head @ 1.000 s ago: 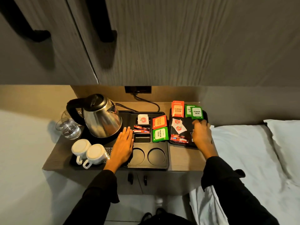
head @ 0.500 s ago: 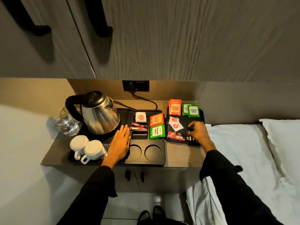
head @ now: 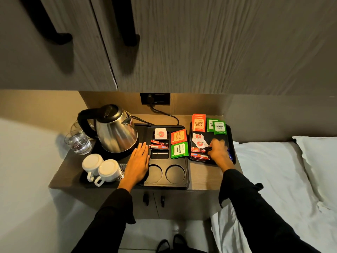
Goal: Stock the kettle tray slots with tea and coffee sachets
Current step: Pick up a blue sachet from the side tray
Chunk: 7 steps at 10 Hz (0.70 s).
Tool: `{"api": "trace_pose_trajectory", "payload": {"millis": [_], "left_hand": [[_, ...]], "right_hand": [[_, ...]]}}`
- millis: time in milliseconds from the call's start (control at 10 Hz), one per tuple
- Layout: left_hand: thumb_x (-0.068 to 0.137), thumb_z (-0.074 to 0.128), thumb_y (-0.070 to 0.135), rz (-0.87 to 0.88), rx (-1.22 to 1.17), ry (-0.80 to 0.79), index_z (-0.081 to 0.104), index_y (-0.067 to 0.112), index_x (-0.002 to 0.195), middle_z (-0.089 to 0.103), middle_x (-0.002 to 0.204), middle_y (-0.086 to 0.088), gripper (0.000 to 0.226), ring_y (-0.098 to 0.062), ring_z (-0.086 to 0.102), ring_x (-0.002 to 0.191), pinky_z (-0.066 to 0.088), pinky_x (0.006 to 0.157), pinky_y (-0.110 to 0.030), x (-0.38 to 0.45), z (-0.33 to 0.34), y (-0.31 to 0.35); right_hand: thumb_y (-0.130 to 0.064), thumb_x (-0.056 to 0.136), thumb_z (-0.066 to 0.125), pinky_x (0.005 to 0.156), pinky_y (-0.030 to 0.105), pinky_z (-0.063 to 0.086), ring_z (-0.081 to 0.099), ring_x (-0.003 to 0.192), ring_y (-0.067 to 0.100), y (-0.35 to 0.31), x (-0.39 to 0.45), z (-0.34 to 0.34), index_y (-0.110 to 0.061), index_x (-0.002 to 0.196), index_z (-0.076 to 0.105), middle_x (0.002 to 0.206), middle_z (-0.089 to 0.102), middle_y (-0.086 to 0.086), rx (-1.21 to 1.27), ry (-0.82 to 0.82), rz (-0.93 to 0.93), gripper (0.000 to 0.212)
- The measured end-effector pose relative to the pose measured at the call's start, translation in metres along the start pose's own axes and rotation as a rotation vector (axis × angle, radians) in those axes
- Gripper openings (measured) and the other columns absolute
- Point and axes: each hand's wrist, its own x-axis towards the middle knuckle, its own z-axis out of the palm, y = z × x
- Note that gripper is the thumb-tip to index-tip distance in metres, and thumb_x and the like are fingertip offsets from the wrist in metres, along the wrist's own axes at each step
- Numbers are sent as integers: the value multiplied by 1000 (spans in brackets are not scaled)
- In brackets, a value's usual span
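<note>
The black kettle tray [head: 186, 181] holds a white sachet [head: 160, 133], red sticks [head: 158, 144], an orange Classic Assam sachet [head: 178, 136] and a green Premium Green sachet [head: 179, 150] in its slots. One small slot [head: 160, 154] below the red sticks is bare. My left hand [head: 138, 161] lies flat and open on this tray beside the slots. To the right, a black supply tray [head: 231, 136] carries orange [head: 198, 123], green [head: 219, 127], white [head: 198, 140] and red [head: 198, 154] sachets. My right hand [head: 218, 152] rests there, fingers pinched on a small dark sachet [head: 208, 148].
A steel kettle [head: 116, 136] stands at the tray's back left, its cord running to a wall socket [head: 155, 98]. Two upturned white cups [head: 99, 167] and a water glass [head: 78, 142] sit at the left. A bed [head: 273, 170] adjoins the right side. Cupboard doors hang overhead.
My right hand has come from the back of the supply tray toward its near middle and curled its fingers onto a dark sachet. My left hand has stayed flat on the kettle tray.
</note>
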Motion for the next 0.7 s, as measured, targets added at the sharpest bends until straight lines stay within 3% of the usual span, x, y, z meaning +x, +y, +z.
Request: {"api": "trace_pose_trajectory", "payload": {"millis": [200, 300, 500, 600, 700], "left_hand": [[111, 29, 30, -3, 5, 0, 9, 12, 161, 9, 171, -8, 57, -22, 3, 159, 5, 128, -36, -3, 6, 8], [111, 30, 30, 15, -1, 1, 10, 11, 161, 10, 171, -8, 57, -22, 3, 159, 6, 128, -37, -2, 6, 15], [111, 29, 27, 43, 1, -69, 7, 8, 161, 5, 172, -10, 58, -24, -1, 159, 3, 128, -39, -4, -2, 8], [110, 29, 23, 63, -30, -130, 5, 6, 161, 0, 172, -12, 59, -25, -4, 159, 0, 128, -39, -4, -7, 5], [109, 30, 21, 72, -48, -141, 5, 6, 161, -1, 172, -12, 59, -24, -5, 159, 0, 129, -38, -9, -7, -1]], "right_hand": [[-6, 88, 75, 105, 47, 52, 57, 128, 34, 1, -2, -12, -5, 117, 61, 136, 55, 19, 196, 100, -27, 32], [-4, 85, 76, 102, 38, 53, 58, 125, 27, -26, -7, -19, -10, 109, 62, 131, 59, 14, 298, 118, -190, 28], [-9, 82, 78, 92, 25, 50, 59, 113, 22, -120, -43, 19, -15, 105, 63, 123, 52, 7, 228, -120, -614, 28], [-9, 86, 73, 92, 31, 52, 57, 112, 27, -139, -52, 47, -13, 113, 60, 129, 50, 9, 58, -165, -749, 31], [-15, 93, 66, 92, 35, 51, 56, 123, 34, -145, -48, 64, -9, 130, 54, 140, 49, 17, -53, -185, -793, 40]]}}
